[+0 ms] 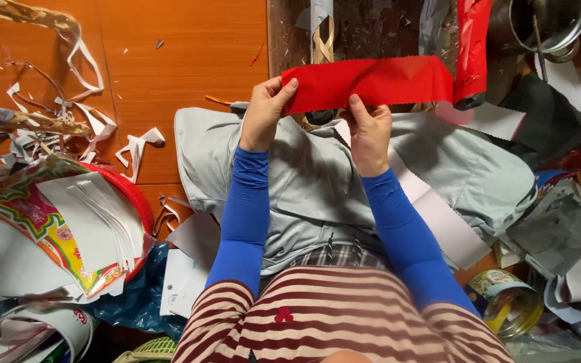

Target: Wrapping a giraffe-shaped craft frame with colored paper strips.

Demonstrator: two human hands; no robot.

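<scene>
Head view, looking down: both hands are up on a long red paper strip with zigzag-cut edges, stretched flat above the grey cloth across the lap. The left hand pinches the strip's left end, thumb on top; the right hand grips its lower edge near the middle. My read: even tension between the two grips keeps it from creasing. Containers now: the round red tray at left carries stacked white and bright printed paper sheets; the open tin can at lower right shows a yellowish inside, contents unclear.
</scene>
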